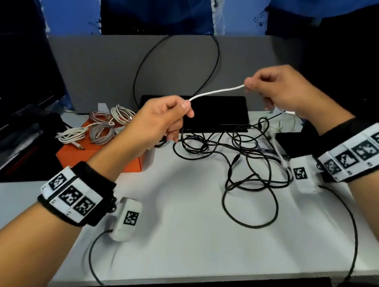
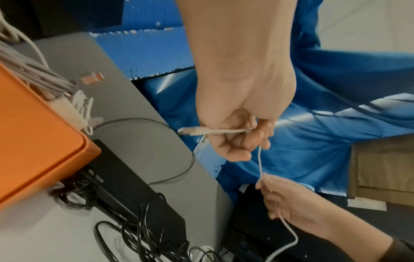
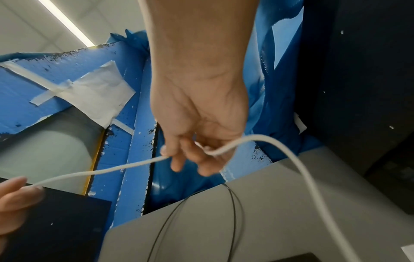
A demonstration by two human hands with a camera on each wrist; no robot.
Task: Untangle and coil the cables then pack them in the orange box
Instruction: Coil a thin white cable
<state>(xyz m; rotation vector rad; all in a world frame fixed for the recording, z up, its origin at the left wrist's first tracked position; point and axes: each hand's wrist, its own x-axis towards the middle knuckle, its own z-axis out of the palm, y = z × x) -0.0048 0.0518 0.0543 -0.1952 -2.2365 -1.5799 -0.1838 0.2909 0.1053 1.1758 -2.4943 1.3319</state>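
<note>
White cable [image 1: 216, 92] is seen pinched taut between the left hand [image 1: 155, 126] and right hand [image 1: 279, 89] in the head view; the orange box [image 1: 103, 158] sits at nine o'clock on the desk [image 1: 177, 211]. From the left wrist, the plug [image 2: 192, 131] is gripped. From the right wrist, slack trails toward five o'clock. Coiling appears begun; looping is called for next.

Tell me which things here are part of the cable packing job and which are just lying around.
Part of the job:
white cable, pinched between the left hand and right hand
tangled black cables on the table
coiled pale cables on the orange box

Just lying about:
black flat device behind the tangle
dark monitor at the left
grey panel at the back
</note>
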